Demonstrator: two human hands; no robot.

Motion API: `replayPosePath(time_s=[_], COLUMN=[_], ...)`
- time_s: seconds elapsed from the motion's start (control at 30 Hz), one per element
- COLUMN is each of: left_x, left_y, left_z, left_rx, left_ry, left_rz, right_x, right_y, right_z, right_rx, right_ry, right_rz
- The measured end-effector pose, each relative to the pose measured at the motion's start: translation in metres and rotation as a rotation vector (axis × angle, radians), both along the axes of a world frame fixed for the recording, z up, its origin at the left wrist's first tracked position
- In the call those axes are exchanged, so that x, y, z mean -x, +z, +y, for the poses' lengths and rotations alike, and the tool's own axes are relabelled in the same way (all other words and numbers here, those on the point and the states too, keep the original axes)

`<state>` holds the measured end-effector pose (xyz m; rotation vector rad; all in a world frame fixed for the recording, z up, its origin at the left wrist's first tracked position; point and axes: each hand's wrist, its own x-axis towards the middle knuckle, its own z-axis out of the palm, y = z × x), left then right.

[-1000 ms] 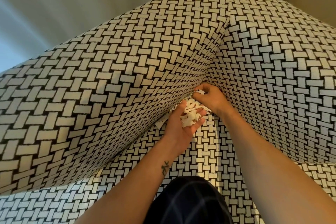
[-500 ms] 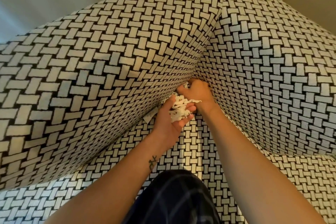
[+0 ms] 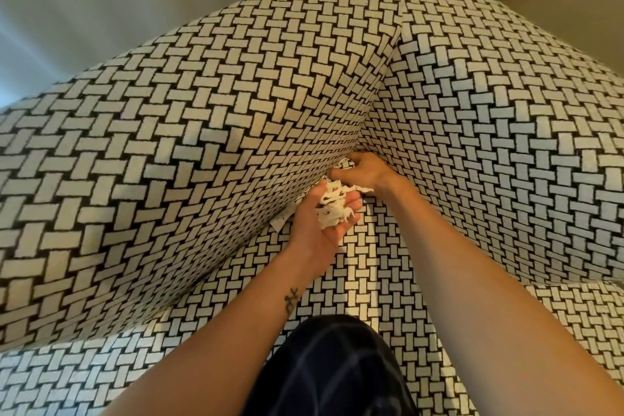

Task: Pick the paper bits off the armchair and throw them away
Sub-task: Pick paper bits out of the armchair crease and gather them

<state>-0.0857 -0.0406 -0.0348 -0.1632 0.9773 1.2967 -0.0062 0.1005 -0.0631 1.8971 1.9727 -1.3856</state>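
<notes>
The armchair [image 3: 209, 158] is covered in black-and-white basket-weave fabric, and I look into its back corner. My left hand [image 3: 326, 229] lies palm up over the seat, its fingers cupped round a crumpled wad of white paper bits [image 3: 332, 209]. Just beyond it, my right hand [image 3: 363, 170] reaches into the crease where the cushions meet, with thumb and curled fingers pinched together on a small bit there. One more paper bit [image 3: 280, 221] sticks out of the crease to the left of my left hand.
The chair's cushions rise steeply to the left and right [image 3: 506, 152] of my hands, and the seat [image 3: 371, 267] runs between my forearms. A dark checked garment [image 3: 334, 368] is at the bottom centre. Pale wall [image 3: 101, 10] lies behind the chair.
Both hands have stayed in the corner. My right hand has worked along the crease, while my left hand has kept the wad just below it. The camera has shifted slightly.
</notes>
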Motion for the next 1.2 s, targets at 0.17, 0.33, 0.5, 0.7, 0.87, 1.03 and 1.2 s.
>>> replayPosePath(time_s=[0.17, 0.33, 0.5, 0.7, 0.87, 1.03, 1.2], left_x=[0.002, 0.002, 0.002, 0.002, 0.002, 0.002, 0.0], left_y=[-0.006, -0.004, -0.004, -0.008, -0.006, -0.008, -0.01], left_z=[0.001, 0.001, 0.001, 0.001, 0.0, 0.0, 0.002], left_rx=[0.02, 0.015, 0.009, 0.029, 0.01, 0.026, 0.02], left_ry=[-0.012, -0.019, -0.022, -0.024, -0.02, -0.023, -0.018], left_rz=[-0.019, -0.042, -0.035, -0.023, -0.006, 0.002, 0.03], right_x=[0.011, -0.001, -0.003, 0.009, 0.0, -0.003, 0.005], right_y=[0.019, 0.014, 0.003, 0.018, 0.01, 0.005, 0.005], right_z=[0.015, 0.011, 0.017, 0.017, 0.012, 0.012, 0.012], right_rx=[0.082, 0.085, 0.088, 0.126, 0.116, 0.09, 0.07], right_ry=[0.156, 0.156, 0.149, 0.184, 0.13, 0.088, 0.131], right_rz=[-0.188, -0.122, -0.091, -0.179, -0.082, -0.01, -0.034])
